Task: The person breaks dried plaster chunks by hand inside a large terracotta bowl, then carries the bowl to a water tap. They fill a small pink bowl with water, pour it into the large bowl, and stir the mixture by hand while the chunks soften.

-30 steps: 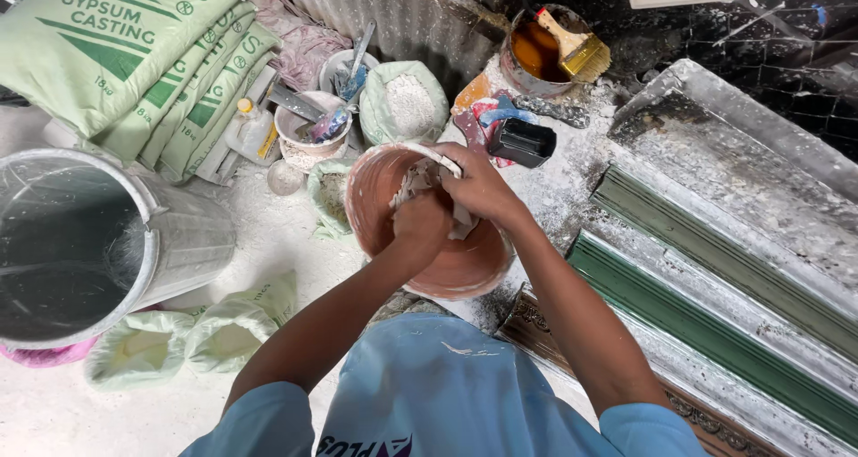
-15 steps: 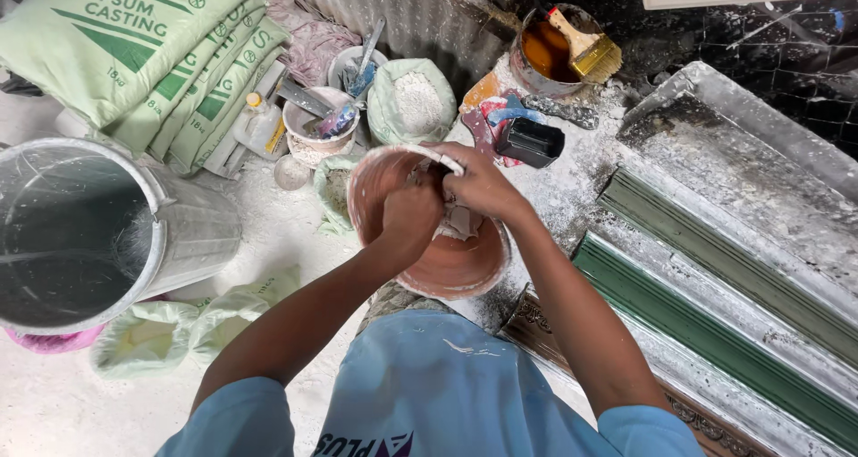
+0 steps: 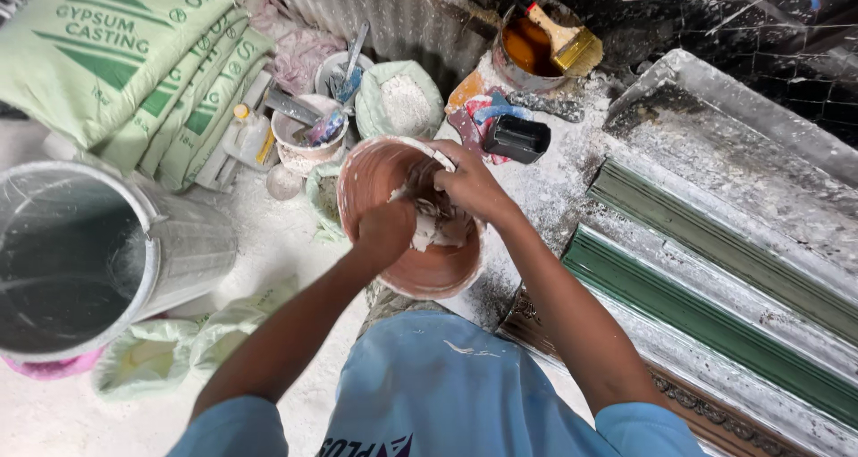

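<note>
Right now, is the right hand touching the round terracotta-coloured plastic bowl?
Touching. The head view shows the right hand lying over the terracotta-coloured bowl's far rim, fingers curled inside onto the white lumps.

We see a floor (image 3: pixel 268 243) white with powder. On it stand a metal bucket (image 3: pixel 80 251), a stack of green sacks (image 3: pixel 134 73), small cups (image 3: pixel 308 135), an open bag of white powder (image 3: pixel 402 104), a terracotta bowl (image 3: pixel 420 269) and a tin (image 3: pixel 527 50) with a brush (image 3: pixel 563 37). At the right lie long green moulds (image 3: pixel 706 278).
</note>
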### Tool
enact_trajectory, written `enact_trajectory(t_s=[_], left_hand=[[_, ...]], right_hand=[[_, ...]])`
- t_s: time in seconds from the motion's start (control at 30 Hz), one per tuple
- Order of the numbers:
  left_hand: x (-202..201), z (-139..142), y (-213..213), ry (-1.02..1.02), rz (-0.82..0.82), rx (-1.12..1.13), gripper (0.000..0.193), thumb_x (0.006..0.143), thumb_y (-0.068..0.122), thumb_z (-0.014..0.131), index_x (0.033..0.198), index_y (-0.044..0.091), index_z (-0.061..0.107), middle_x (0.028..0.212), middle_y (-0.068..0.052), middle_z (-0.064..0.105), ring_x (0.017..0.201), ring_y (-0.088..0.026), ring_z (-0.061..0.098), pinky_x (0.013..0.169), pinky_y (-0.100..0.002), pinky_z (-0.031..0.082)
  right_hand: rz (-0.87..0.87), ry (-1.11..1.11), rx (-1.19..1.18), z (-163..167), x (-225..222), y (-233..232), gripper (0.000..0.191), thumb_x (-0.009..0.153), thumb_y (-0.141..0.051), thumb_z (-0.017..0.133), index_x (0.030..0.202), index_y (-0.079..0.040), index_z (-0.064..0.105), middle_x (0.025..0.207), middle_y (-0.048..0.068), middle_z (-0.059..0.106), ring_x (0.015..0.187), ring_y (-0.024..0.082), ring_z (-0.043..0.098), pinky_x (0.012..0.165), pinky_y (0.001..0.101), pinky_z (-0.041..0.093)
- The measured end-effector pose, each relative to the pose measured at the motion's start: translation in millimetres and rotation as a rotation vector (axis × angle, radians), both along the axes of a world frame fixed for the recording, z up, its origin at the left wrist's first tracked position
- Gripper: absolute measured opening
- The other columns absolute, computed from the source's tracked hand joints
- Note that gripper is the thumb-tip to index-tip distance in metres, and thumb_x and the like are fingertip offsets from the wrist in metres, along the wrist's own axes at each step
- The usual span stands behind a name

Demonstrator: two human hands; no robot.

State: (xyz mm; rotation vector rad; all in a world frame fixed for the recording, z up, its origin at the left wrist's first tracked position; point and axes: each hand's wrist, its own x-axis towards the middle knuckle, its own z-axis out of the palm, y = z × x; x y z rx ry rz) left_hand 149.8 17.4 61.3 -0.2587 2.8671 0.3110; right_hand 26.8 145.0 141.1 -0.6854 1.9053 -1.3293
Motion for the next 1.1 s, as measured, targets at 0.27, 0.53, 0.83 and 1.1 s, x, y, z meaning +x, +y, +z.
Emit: enact_trajectory(t_s=[0.27,0.53,0.83,1.1], left_hand=[[-26.3,23.4,-17.0,0.109,-0.007,0.018,0.027,0.1,0.019,0.05,0.112,0.005,0.069,0.11,-0.019,0.074,0.095,-0.036,0.074,0.076,-0.05,0.06],[-11.2,26.1,-23.3,0.06,0.156,0.276,0.045,0.099,0.034,0.054,0.135,0.007,0.057,0.11,-0.023,0.071,0.104,-0.039,0.069,0.093,-0.049,0.05],[-12.7,22.8,-41.9,-0.11,0.159,0.22,0.061,0.099,0.025,0.059,0.154,0.006,0.037,0.125,-0.027,0.062,0.109,-0.041,0.067,0.096,-0.053,0.047],[-12.2,-14.3,-66.7,-0.352,-0.121,0.065,0.031,0.096,0.019,0.053,0.118,0.009,0.072,0.12,-0.018,0.072,0.109,-0.033,0.07,0.091,-0.048,0.056]], right_hand=[[-0.023,0.028,-0.008,1.5,4.1,-3.5,0.064,0.073,0.0,0.057,0.137,-0.009,0.062,0.122,0.011,0.068,0.112,0.02,0.065,0.097,0.0301,0.05],[-0.047,0.311,0.113,16.6,28.1,-10.2,0.058,0.076,-0.011,0.064,0.133,-0.016,0.066,0.129,0.012,0.067,0.118,0.028,0.064,0.101,0.0352,0.048],[-0.028,0.183,0.132,31.2,20.4,-18.8,0.057,0.078,-0.015,0.062,0.135,-0.015,0.063,0.126,0.015,0.069,0.11,0.027,0.07,0.095,0.0366,0.052],[-0.038,0.232,0.063,22.0,16.6,-15.3,0.056,0.076,-0.009,0.064,0.132,-0.01,0.067,0.12,0.014,0.069,0.11,0.024,0.063,0.096,0.0345,0.047]])
